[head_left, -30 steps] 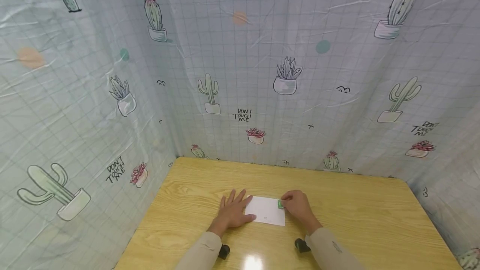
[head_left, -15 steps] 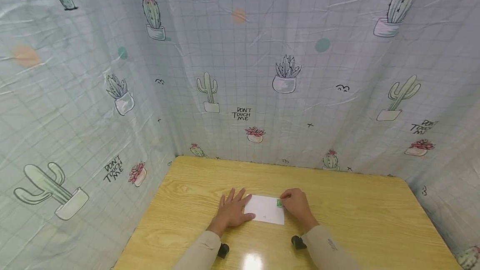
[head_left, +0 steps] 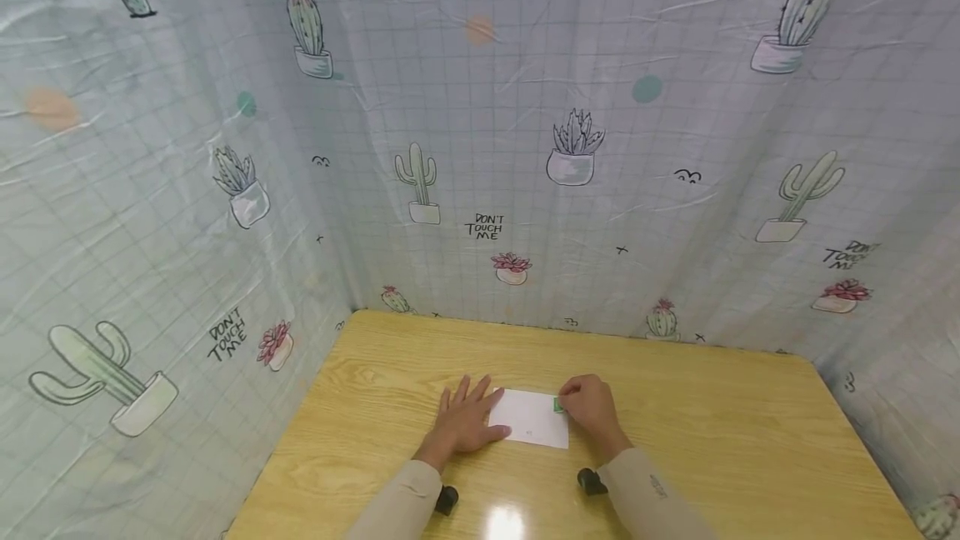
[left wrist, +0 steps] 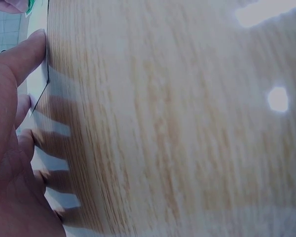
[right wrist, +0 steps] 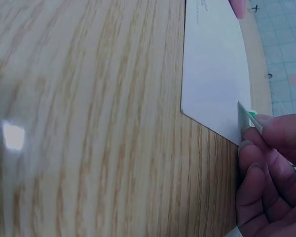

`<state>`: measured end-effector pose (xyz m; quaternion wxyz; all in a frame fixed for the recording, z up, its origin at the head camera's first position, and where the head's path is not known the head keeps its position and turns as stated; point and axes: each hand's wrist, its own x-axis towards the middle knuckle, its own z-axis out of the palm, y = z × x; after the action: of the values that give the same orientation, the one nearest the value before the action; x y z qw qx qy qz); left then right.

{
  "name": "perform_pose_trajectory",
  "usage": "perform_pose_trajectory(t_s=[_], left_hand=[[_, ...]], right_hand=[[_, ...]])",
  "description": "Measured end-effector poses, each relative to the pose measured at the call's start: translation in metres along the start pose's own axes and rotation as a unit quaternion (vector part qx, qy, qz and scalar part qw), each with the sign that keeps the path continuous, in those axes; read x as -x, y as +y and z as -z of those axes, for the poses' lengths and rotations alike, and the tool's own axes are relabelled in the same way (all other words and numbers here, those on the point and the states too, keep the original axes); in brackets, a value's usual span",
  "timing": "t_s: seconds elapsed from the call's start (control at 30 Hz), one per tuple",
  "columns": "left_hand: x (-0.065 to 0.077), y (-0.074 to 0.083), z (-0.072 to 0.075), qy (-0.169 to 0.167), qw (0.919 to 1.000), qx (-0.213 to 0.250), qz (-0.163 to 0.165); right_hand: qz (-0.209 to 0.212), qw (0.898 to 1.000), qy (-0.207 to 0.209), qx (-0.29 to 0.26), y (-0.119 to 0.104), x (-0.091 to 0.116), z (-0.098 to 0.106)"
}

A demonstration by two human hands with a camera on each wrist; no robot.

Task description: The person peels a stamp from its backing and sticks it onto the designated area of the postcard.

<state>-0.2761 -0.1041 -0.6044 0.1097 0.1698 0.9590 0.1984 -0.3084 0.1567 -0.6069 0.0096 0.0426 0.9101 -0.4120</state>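
A white envelope (head_left: 528,417) lies flat on the wooden table between the two hands. My left hand (head_left: 467,423) is spread with straight fingers. Its thumb and index fingertip rest on the envelope's left end, while the other fingers lie on the wood. At the upper right corner, my right hand (head_left: 590,408) pinches a small green-and-white stamp (head_left: 557,404). In the right wrist view the stamp (right wrist: 242,114) stands tilted over the envelope, held between thumb and index finger. The other right fingers are curled near the envelope's edge. Fingers hide part of the stamp.
The wooden table (head_left: 712,432) extends to both sides of the hands. A cactus-print curtain (head_left: 450,107) hangs behind it and along the left. Black wrist devices (head_left: 592,482) sit under the sleeves. Faint small print shows on the envelope's lower part.
My right wrist and sleeve have shifted slightly left, and the stamp has shifted a little with the pinching fingers. The left hand stays in place on the envelope.
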Motion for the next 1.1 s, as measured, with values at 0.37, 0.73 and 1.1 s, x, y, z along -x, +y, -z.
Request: perform_pose_trajectory(t_s=[0.37,0.73,1.1], left_hand=[[0.001,0.004,0.005,-0.004,1.0000,0.000,-0.001],[0.001,0.003,0.005,-0.004,1.0000,0.000,0.004],[0.000,0.002,0.002,0.000,1.0000,-0.001,0.007]], right_hand=[[-0.012,1.000,0.012,0.023,-0.006,0.000,-0.003],[-0.031,0.998,0.008,0.058,-0.015,0.002,-0.004],[-0.049,0.993,-0.017,0.102,-0.021,0.001,-0.005]])
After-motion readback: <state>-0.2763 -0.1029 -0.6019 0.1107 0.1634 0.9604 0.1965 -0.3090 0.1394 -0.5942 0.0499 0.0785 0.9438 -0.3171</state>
